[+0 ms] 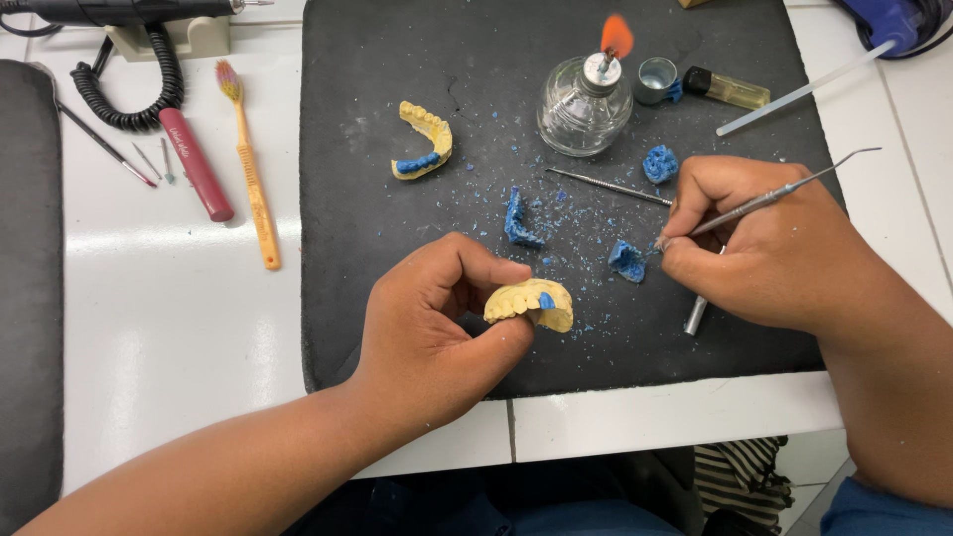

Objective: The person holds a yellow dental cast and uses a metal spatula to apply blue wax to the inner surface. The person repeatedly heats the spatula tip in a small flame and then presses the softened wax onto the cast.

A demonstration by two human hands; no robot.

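On the black mat (397, 328), your left hand (427, 337) pinches the yellow cast (521, 301) just above the near edge. Brace that wrist down. Your right hand (769, 248) clamps the carver (784, 192); touch its tip lightly to the blue wax (626, 261).

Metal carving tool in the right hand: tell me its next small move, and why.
Probably carry the metal carving tool from the blue wax lump to the yellow tooth cast. The right hand has its tip at the lump, and the left hand holds the cast ready.
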